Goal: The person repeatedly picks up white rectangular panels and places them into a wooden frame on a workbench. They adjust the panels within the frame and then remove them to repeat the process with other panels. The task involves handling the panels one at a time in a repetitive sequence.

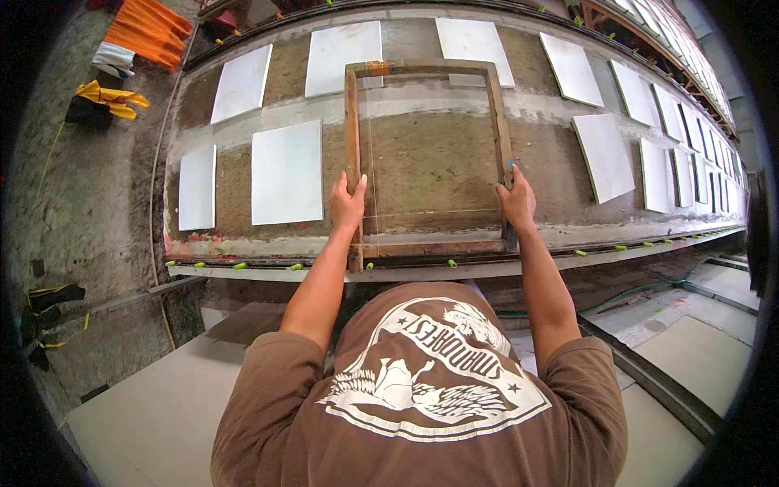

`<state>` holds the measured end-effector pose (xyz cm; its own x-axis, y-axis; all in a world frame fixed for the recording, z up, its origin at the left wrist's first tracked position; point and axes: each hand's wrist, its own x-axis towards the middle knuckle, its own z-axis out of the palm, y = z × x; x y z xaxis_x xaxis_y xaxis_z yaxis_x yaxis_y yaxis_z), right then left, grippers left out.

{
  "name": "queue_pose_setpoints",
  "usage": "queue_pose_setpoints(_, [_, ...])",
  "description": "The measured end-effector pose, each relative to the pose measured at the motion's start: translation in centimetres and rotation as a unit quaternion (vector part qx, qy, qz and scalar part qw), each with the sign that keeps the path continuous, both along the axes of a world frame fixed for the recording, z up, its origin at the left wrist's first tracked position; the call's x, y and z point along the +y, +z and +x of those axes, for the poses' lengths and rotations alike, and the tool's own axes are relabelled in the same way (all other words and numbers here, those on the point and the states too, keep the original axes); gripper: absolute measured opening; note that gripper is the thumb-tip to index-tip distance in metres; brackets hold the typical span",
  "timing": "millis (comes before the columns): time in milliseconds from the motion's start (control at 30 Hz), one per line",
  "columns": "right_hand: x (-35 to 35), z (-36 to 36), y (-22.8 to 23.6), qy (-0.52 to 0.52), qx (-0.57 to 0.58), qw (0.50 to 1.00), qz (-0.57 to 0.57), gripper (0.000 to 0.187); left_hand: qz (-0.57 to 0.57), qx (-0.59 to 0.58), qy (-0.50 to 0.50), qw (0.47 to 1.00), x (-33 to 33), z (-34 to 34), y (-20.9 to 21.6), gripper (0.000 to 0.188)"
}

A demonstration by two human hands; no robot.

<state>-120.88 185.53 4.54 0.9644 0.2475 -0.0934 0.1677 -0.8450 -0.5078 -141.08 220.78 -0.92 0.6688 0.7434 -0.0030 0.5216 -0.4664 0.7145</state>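
An open rectangular wooden frame (501, 130) is held over the long brown-stained table (434, 162). My left hand (347, 203) is closed around its left side bar, thumb on the inner edge. On the opposite bar, my right hand (518, 199) grips in the same way. Thin pale strings run across the inside of the frame, one upright near the left bar and one level near the bottom. Orange-brown tape wraps the far bar near its left corner. Through the frame the stained tabletop shows. Whether the frame touches the table I cannot tell.
White rectangular panels lie in two rows, including one left of the frame (286, 172) and a tilted one to its right (603, 157). Small green pegs (452, 263) line the near edge. Orange cloth (146, 32) and yellow-black items (109, 101) lie at far left.
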Motion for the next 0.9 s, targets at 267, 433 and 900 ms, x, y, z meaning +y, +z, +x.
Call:
queue_pose_setpoints(267, [-1.3,0.7,-0.8,0.006,0.006,1.000,-0.006,0.070,-0.003,-0.010,0.005,1.000,-1.3,0.6,0.2,0.076])
queue_pose_setpoints(433, [-1.6,0.6,-1.8,0.018,-0.008,1.000,0.000,0.070,0.044,0.021,-0.001,0.999,-1.5,0.6,1.0,0.073])
queue_pose_setpoints(900, [-0.5,0.5,0.4,-0.004,0.059,0.998,-0.016,0.070,0.088,0.056,-0.003,0.995,-2.2,0.4,1.7,0.068])
